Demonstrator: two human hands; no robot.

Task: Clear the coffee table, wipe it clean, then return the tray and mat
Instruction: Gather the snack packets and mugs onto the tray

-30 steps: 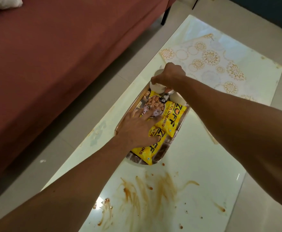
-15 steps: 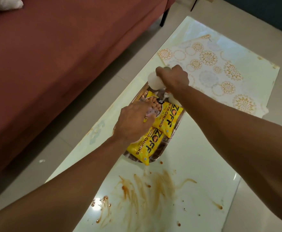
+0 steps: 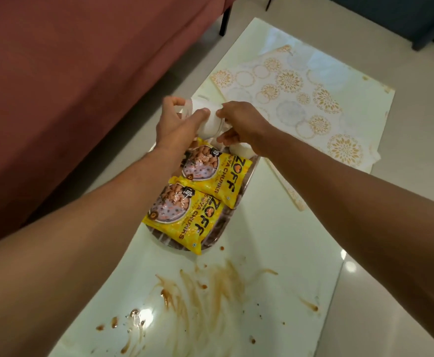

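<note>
Both hands, left (image 3: 176, 122) and right (image 3: 241, 126), grip white cups (image 3: 208, 119) at tray's (image 3: 239, 202) 12 o'clock: light, probably fragile; hold by walls.

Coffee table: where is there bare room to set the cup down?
Bare glass lies right of the tray, between the mat and the brown smears. The tray is crowded with yellow packets. Both hands hold the cup.

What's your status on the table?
Left hand and right hand grip white cup above tray. Packets on tray. Table stained.
</note>
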